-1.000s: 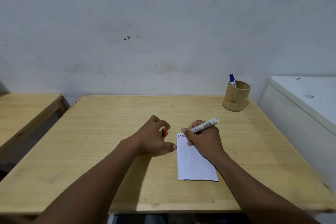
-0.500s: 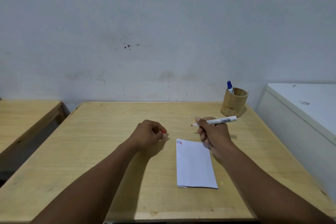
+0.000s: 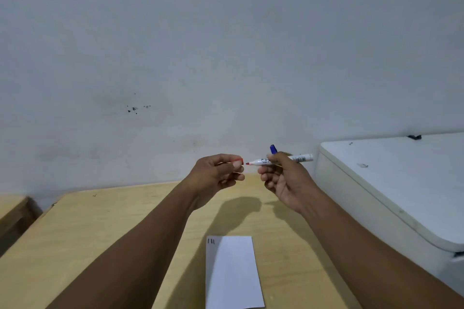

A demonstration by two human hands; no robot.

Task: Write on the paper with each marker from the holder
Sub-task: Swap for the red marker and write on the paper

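Both hands are raised above the wooden tabletop [image 3: 105, 228], in front of the wall.

Right hand [image 3: 285, 178]: grip clamped around the barrel of a white marker [image 3: 261, 162]. The marker lies roughly level, its red tip uncapped and pointing toward 9 o'clock, its rear end projecting past the hand toward 3 o'clock.

Left hand [image 3: 217, 174]: grip pinched together on the red cap [image 3: 239, 159], held between thumb and fingers. The cap's end faces the marker tip; the two are just apart, not touching.

A blue marker cap [image 3: 273, 149] shows directly behind the right hand at 12 o'clock of it. The holder it would stand in is hidden by the hand.

The paper [image 3: 233, 273], a white folded sheet, lies flat on the tabletop at 6 o'clock of the hands, well apart from them. Short strokes are visible at its upper left corner; their colour cannot be determined.

A white cabinet [image 3: 391, 183] stands at 3 o'clock of the tabletop. A second wooden surface [image 3: 12, 211] sits at 9 o'clock.
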